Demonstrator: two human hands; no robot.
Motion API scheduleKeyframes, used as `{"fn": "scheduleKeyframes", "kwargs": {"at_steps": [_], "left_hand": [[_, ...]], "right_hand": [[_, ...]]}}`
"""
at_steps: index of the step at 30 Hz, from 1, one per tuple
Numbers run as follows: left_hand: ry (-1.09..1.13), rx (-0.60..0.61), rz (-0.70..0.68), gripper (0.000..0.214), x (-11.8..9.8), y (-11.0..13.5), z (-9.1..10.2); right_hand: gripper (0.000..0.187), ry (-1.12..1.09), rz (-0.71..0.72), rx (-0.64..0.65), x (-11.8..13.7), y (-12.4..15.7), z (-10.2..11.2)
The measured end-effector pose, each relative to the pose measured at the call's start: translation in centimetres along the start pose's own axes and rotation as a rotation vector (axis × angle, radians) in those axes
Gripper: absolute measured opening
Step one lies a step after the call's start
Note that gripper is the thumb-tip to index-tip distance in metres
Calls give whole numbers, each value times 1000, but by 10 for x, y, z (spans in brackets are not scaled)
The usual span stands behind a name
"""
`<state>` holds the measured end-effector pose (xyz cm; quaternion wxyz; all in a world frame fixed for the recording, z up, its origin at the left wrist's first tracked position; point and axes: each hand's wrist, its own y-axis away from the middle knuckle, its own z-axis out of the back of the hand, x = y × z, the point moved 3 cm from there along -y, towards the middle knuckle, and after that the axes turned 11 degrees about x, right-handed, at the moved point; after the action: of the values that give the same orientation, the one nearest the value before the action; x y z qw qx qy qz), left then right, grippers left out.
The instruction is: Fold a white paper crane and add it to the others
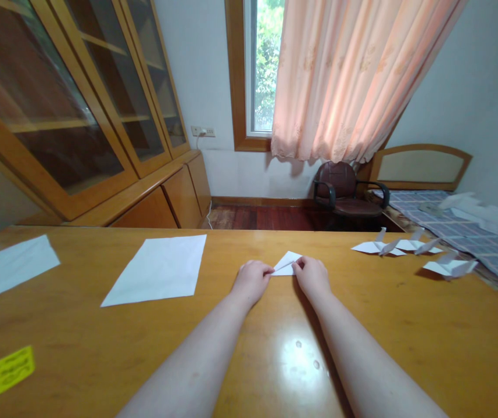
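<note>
A small folded piece of white paper [287, 264] lies on the wooden table [165, 348], between my two hands. My left hand [252, 280] pinches its left corner. On the other side, my right hand [312, 275] has thumb and fingers closed on the paper's right edge. A crease or raised flap runs across the paper between my fingertips. Several folded paper cranes [449, 266] stand at the table's right side, wings spread. To the left of my hands rests a flat white sheet [161, 268].
Another white sheet [11, 267] lies at the far left, and a yellow label with dark writing [1, 376] is near the front left. Beyond the table are a glass-door cabinet [100, 104], a dark red armchair [344, 188], a curtain [340, 75] and a bed [444, 209].
</note>
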<state>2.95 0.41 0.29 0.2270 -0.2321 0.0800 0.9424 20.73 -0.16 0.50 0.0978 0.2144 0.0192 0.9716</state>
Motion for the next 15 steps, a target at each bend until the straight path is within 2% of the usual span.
{"fn": "scheduleKeyframes", "kwargs": {"at_steps": [8, 11, 15], "left_hand": [[-78, 21, -1, 30, -6, 3, 3], [-107, 30, -5, 29, -6, 4, 3], [-107, 30, -9, 28, -5, 3, 1]], "right_hand": [[26, 8, 14, -4, -1, 0, -1], [41, 47, 93, -16, 2, 1, -4], [36, 72, 242, 48, 6, 0, -11]]}}
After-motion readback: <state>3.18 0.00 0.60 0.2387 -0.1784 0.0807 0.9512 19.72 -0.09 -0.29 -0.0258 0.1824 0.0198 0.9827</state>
